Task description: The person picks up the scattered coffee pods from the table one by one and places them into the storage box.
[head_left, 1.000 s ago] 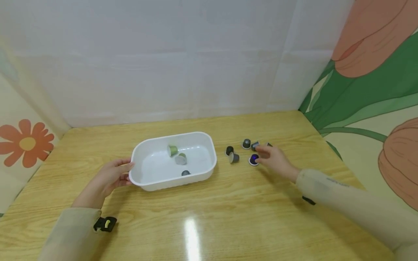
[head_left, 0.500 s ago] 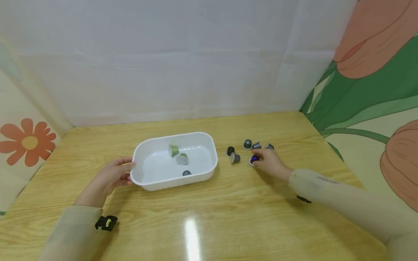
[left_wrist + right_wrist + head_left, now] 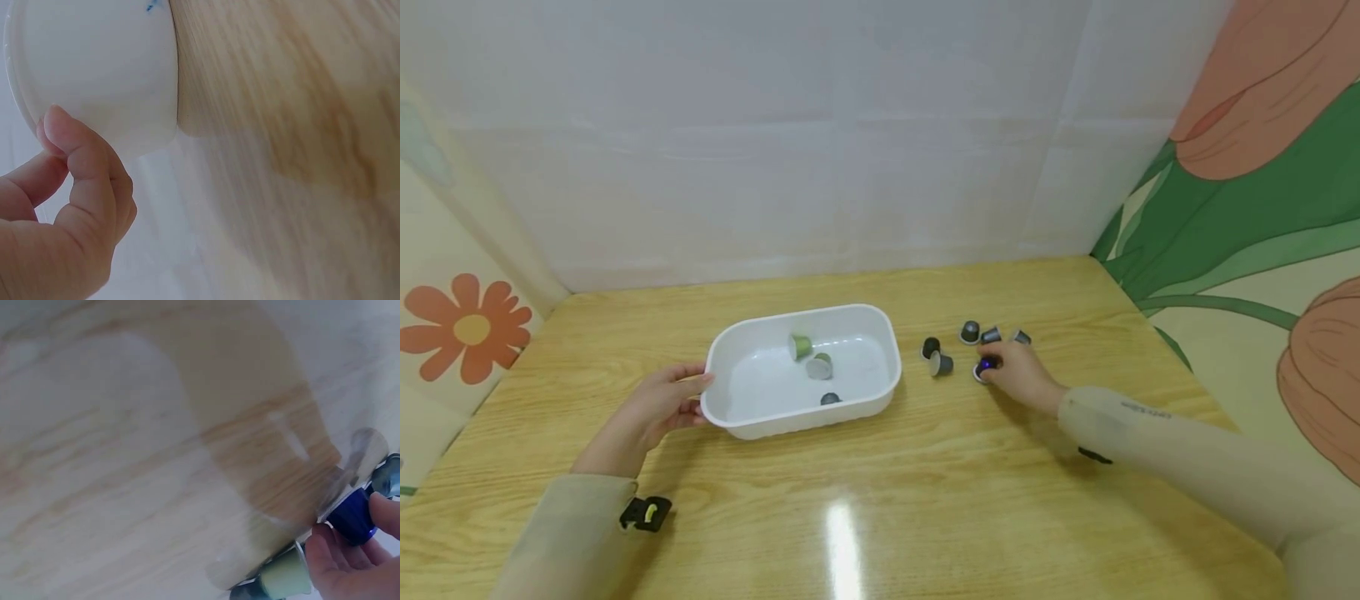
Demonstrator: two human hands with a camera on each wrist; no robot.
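My left hand (image 3: 651,408) holds the left end of a white plastic tub (image 3: 805,315), thumb at the rim. In the left wrist view, the curled fingers (image 3: 87,162) lie against the tub's outer wall (image 3: 119,69). On the right, my right hand (image 3: 1021,375) pinches a dark blue coffee capsule (image 3: 987,364) at the table. The right wrist view has this blue capsule (image 3: 351,519) between thumb and fingers. Inside the tub lie a green capsule (image 3: 801,347), another green one with its pale lid showing (image 3: 819,367), and a dark grey capsule (image 3: 831,399).
Near the right hand are a black capsule (image 3: 930,347), a grey capsule on its side (image 3: 941,364), a dark upright capsule (image 3: 970,331), a blue-grey capsule (image 3: 991,335) and one farther right (image 3: 1021,337). A white sheet (image 3: 842,167) stands behind the wooden table (image 3: 760,517).
My right hand has moved slightly left and its thumb and fingers have closed on the blue capsule. The left hand and the tub have stayed in place.
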